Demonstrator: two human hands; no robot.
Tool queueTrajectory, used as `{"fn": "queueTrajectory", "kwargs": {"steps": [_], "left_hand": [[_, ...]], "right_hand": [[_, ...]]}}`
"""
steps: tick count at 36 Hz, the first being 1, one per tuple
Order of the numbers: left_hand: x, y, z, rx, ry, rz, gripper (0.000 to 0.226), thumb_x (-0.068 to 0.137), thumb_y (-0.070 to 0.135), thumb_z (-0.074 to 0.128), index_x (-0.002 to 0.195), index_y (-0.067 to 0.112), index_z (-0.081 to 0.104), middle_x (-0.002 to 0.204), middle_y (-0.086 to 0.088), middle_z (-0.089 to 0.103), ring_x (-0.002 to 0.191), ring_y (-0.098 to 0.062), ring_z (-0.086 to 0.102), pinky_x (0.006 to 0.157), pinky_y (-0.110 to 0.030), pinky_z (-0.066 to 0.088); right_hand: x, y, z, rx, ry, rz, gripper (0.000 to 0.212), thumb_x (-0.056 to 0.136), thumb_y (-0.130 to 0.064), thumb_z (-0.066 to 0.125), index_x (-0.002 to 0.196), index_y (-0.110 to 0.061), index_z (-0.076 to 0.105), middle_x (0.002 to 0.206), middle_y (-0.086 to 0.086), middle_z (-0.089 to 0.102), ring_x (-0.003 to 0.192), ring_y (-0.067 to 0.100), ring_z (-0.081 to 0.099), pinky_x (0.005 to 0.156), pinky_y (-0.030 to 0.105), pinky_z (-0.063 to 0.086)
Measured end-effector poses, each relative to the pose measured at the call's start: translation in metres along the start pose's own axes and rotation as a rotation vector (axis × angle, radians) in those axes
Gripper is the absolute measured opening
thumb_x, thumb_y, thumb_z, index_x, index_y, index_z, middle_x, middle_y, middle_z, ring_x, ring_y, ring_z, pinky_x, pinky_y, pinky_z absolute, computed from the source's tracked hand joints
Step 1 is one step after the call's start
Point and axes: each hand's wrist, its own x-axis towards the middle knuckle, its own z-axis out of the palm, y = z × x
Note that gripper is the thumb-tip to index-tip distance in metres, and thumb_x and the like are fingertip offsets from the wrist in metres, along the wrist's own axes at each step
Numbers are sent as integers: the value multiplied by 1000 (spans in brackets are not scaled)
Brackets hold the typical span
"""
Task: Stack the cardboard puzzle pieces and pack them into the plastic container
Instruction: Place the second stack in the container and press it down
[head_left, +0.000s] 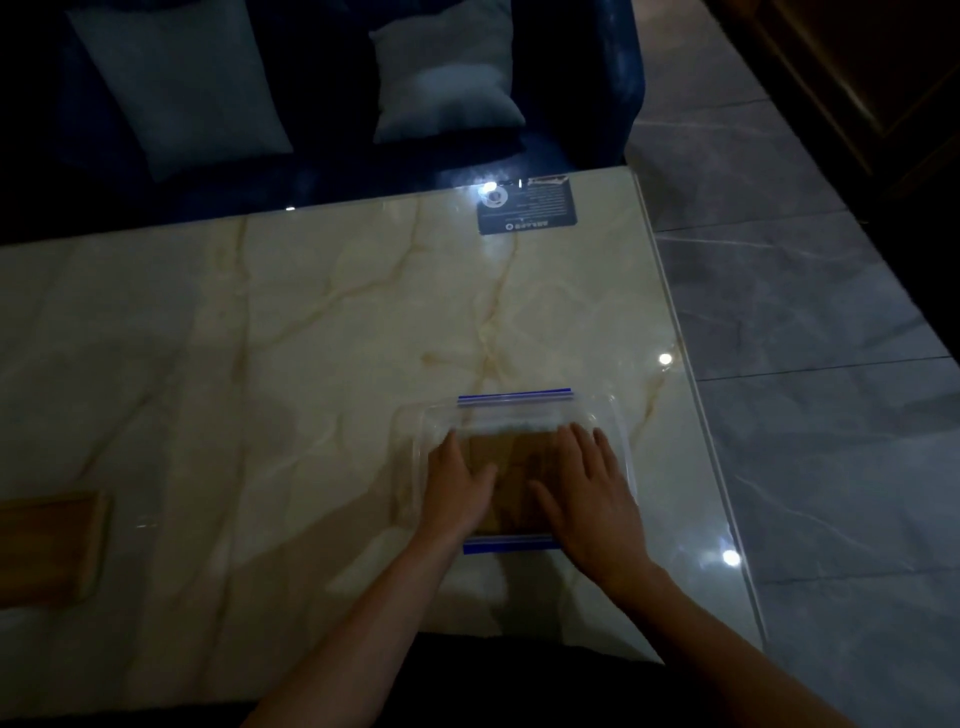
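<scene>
A clear plastic container (613, 415) with blue clips at its near and far sides sits on the marble table, right of centre. Brown cardboard pieces (511, 467) lie flat inside it, stacked as far as I can tell. My left hand (457, 486) rests flat over the left side of the container with fingers straight. My right hand (589, 488) lies flat over the right side, fingers spread. Whether a lid covers the container is unclear in the dim light.
A wooden board (47, 545) lies at the table's left edge. A dark card (527, 208) sits at the far right corner. The table edge (691, 395) runs along the right, with grey floor tiles beyond. A dark sofa with cushions (447, 78) stands behind.
</scene>
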Motion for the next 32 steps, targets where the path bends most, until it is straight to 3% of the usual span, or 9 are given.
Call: {"fn": "queueTrajectory", "kwargs": {"steps": [3,5,10,17,24,32], "left_hand": [[10,4,-9,221,-20,230,59,91,28,55,146,18,37,149,-10,39,133,-26,43,108,-38,38],[22,8,-12,410,-123,330,57,92,35,52,145,18,39,149,-8,39,133,-25,42,108,-41,39],[50,16,-12,723,-305,406,67,92,47,49,150,20,29,157,-6,28,139,-26,36,108,-40,38],[62,16,-7,783,-407,349,69,91,48,50,150,19,28,158,-7,27,137,-27,39,109,-43,39],[57,11,-5,803,-357,402,66,87,47,52,145,20,38,147,-5,44,126,-26,50,98,-40,46],[51,3,3,937,-300,489,66,89,46,47,144,11,34,145,-12,40,127,-30,45,100,-45,41]], "right_hand": [[-9,13,2,-153,-87,-154,87,90,-74,27,157,-23,6,165,6,3,151,27,-8,119,42,0],[-9,19,3,-203,-116,-202,93,85,-81,22,157,-23,14,164,9,8,150,30,-5,121,49,5],[-3,25,6,-262,-179,-210,99,80,-88,26,155,-24,22,163,9,16,150,33,1,120,59,9],[-3,26,9,-317,-213,-206,101,80,-88,22,153,-19,30,161,11,25,149,34,13,116,59,11],[-2,25,12,-316,-182,-191,105,79,-89,23,150,-13,37,157,13,33,147,33,24,116,56,14],[-2,27,14,-322,-173,-204,105,79,-88,24,148,-10,41,154,14,38,144,33,31,116,55,15]]}}
